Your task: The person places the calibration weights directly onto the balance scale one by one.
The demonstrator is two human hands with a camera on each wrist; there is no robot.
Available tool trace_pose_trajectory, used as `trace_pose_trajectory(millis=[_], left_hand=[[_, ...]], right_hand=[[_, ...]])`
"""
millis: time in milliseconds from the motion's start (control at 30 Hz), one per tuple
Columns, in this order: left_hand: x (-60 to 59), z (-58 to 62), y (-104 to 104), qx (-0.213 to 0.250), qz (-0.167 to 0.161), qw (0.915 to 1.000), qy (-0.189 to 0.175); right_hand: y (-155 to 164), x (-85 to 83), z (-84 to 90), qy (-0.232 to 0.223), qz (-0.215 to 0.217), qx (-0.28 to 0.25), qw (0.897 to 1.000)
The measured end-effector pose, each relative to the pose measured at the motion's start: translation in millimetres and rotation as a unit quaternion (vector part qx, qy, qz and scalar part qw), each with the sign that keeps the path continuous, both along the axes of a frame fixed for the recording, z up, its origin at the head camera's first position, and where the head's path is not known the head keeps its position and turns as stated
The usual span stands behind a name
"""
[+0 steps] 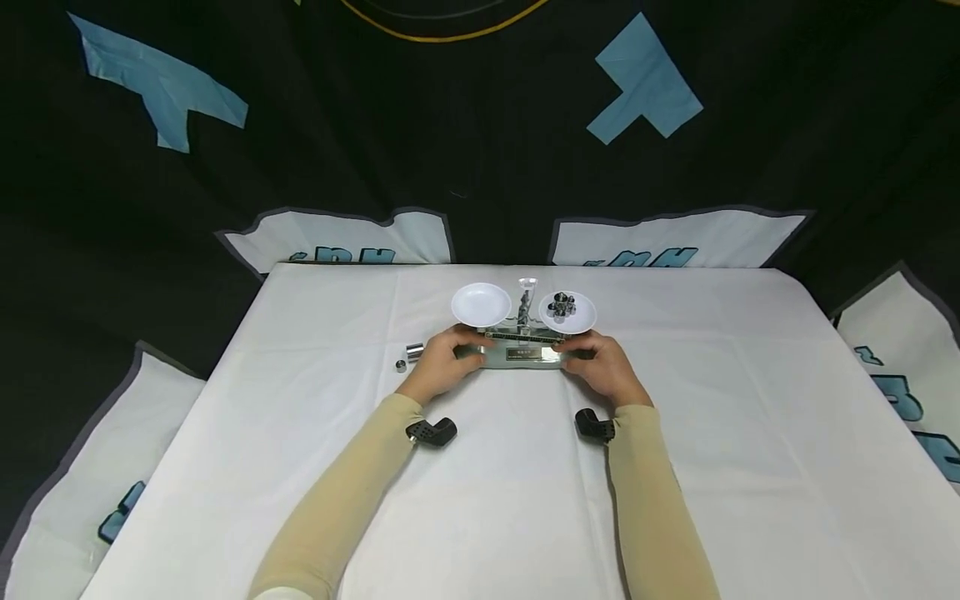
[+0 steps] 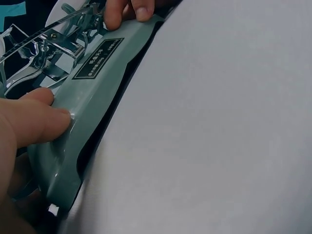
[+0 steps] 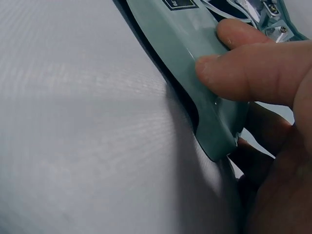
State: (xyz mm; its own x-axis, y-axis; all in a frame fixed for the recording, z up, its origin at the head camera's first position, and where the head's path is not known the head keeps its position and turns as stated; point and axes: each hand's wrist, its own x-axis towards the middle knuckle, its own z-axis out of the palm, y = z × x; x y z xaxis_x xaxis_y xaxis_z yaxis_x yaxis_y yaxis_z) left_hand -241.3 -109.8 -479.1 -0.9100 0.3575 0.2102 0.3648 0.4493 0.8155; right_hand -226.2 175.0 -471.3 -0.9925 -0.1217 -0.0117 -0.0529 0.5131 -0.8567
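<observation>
A pan balance scale (image 1: 522,357) with a pale green base stands at the far part of the table. Its left white pan (image 1: 481,305) is bare, while several shiny metal weights (image 1: 560,307) sit together on its right pan (image 1: 587,316). My left hand (image 1: 441,365) grips the left end of the base, thumb on the front face in the left wrist view. The opposite end is held by my right hand (image 1: 604,367); the right wrist view shows its thumb on the green base (image 3: 170,44) and other fingers around the end. Whether the base touches the table is unclear.
Left of the scale, beside my left hand, lie a larger metal cylinder (image 1: 415,352) and a small metal weight (image 1: 401,366). A white cloth covers the table (image 1: 510,500). Behind it hangs a dark curtain (image 1: 480,142) with blue tape pieces.
</observation>
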Motion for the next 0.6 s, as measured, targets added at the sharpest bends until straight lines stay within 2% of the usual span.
trace_pose_trajectory(millis=[267, 400, 600], left_hand=[[4.9, 20.4, -12.6, -0.037, 0.004, 0.9989, -0.030], [11.3, 34.4, -32.7, -0.036, 0.019, 0.9983, -0.042], [22.7, 52.0, -66.8, -0.046, 0.065, 0.9955, -0.051]], right_hand=[[-0.1, 1.0, -3.3, 0.003, 0.002, -0.017, 1.000], [-0.9, 1.1, -3.9, 0.002, 0.004, -0.020, 1.000], [-1.0, 0.6, -2.1, 0.003, 0.003, -0.019, 1.000]])
